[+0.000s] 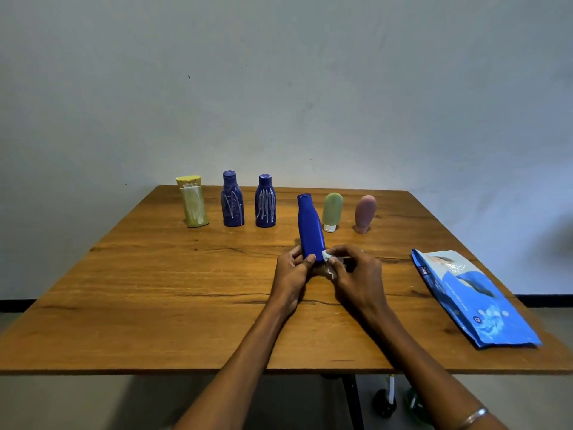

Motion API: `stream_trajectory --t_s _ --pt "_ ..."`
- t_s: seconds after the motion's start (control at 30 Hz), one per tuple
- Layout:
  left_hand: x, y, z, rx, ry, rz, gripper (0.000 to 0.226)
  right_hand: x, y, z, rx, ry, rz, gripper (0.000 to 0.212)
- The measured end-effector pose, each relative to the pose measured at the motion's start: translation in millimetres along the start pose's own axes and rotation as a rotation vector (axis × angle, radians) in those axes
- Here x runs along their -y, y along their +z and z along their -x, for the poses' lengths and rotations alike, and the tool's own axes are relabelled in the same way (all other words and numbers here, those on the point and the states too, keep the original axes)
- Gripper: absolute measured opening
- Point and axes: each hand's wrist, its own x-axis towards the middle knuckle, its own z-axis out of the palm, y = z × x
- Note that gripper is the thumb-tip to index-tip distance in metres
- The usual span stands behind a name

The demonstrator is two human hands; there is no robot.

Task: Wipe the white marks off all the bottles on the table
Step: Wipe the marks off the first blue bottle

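My left hand (pixel 291 271) grips the base of a tall blue bottle (pixel 310 228), which leans away from me with its cap pointing to the far side. My right hand (pixel 356 274) pinches a small white wipe (pixel 327 255) against the bottle's lower right side. The bottle's visible face shows no white marks. In a row at the back stand a yellow bottle (pixel 193 203) and two dark blue bottles (pixel 232 201) (pixel 265 203), all three streaked with white marks. A green tube (pixel 332 211) and a pink tube (pixel 365 212) stand on their caps, with plain faces.
A blue pack of wipes (pixel 471 296) lies flat near the right edge of the wooden table (pixel 155 290). A grey wall runs close behind the table. Below the front edge, a table leg and dark and green objects sit on the floor.
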Motion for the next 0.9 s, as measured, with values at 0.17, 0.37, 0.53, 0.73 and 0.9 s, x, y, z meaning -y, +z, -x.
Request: stream_trajectory --t_s 0.17,0.37,0.53,0.73,0.9 --pt "-5.0 -0.8 0.8 0.123 -0.075 0.077 0.038 1.5 -5.7 1.9 0.030 -0.060 -0.051 0.019" --pt "-6.5 0.5 0.2 0.241 -0.067 0.105 0.047 5.1 -5.7 5.2 0.079 -0.194 -0.092 0.019" --pt "-5.8 0.2 1.5 0.243 -0.077 0.098 0.065 6.5 -8.5 5.6 0.077 -0.223 -0.131 0.022" --pt "-5.2 -0.6 0.9 0.224 -0.080 0.085 0.054 5.3 -6.5 6.6 0.061 -0.244 -0.156 0.024" --pt "-6.4 -3.5 0.6 0.217 -0.094 0.260 0.059 2.8 -4.8 5.8 0.027 -0.189 -0.133 0.022"
